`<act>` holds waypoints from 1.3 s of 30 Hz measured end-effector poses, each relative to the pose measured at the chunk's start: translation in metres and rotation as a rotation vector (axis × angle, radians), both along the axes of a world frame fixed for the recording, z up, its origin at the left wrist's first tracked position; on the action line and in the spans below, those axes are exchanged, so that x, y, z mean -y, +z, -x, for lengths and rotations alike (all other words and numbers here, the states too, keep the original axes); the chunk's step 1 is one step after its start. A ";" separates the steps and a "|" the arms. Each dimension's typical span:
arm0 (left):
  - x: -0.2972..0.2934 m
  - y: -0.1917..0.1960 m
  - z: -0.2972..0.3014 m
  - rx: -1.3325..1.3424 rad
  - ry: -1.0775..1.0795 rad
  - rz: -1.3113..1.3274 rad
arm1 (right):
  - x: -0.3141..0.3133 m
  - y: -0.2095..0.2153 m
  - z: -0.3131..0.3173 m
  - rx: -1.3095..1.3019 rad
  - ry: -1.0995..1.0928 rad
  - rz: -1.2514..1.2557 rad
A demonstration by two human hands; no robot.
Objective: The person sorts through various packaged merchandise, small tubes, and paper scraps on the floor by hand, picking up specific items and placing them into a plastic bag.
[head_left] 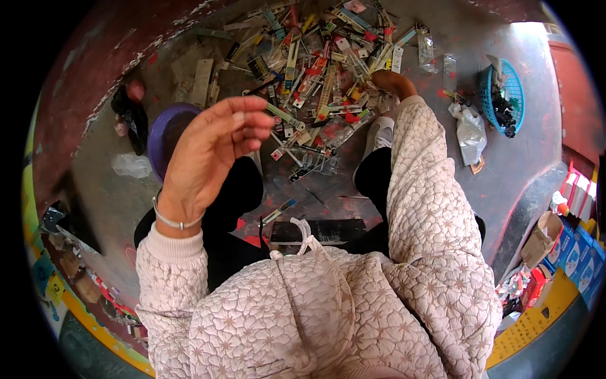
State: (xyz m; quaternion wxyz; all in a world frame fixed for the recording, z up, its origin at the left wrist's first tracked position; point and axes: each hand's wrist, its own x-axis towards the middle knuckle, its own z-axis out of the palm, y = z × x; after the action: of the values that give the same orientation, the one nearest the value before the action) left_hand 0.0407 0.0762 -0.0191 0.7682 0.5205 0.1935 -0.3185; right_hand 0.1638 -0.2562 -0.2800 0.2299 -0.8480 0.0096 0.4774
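Observation:
My left hand [208, 155] is raised close to the camera, fingers curled loosely with nothing visibly in them; a silver bangle sits on its wrist. My right hand [392, 82] reaches far forward and rests on a large heap of small blister-packed items [322, 69] spread on the concrete floor. Whether its fingers grip a pack is hidden by the hand itself. Both arms wear quilted pale pink sleeves. My dark-trousered knees and a white shoe [380, 132] frame the near edge of the heap.
A purple bowl [165, 129] stands behind my left hand. A blue plastic basket [503, 95] with dark pieces and a white plastic bag [470, 131] lie at the right. Cardboard boxes and coloured cartons [571, 243] stack at far right. A dark flat object [319, 230] lies between my knees.

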 end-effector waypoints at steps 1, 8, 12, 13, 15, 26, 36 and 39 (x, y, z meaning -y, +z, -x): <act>0.005 0.002 -0.002 0.011 0.009 0.020 | 0.002 0.025 0.007 -0.110 -0.195 -0.150; 0.009 -0.018 -0.001 0.027 0.107 0.066 | -0.035 0.170 0.010 -0.076 -0.233 -0.380; 0.017 -0.017 -0.001 0.076 0.080 -0.019 | -0.061 0.217 0.039 -0.186 -0.085 -0.589; 0.022 -0.011 -0.002 0.090 0.068 -0.029 | -0.064 0.206 0.044 -0.113 0.033 -0.639; 0.021 -0.013 0.001 0.152 0.051 0.020 | -0.088 0.238 0.065 -0.160 0.035 -0.712; 0.014 0.001 0.000 0.407 0.233 0.273 | -0.116 0.259 0.103 0.171 -0.175 -0.756; -0.022 0.000 -0.003 0.358 0.495 0.337 | -0.078 0.144 0.070 0.477 0.172 -0.074; -0.022 -0.001 -0.008 0.269 0.541 0.339 | -0.071 0.023 0.082 0.430 0.569 0.134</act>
State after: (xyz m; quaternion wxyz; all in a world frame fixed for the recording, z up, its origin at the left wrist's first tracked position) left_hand 0.0483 0.0984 -0.0201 0.9191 0.3525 0.1659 -0.0595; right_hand 0.0814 -0.1853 -0.2566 0.0287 -0.9109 -0.2443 0.3313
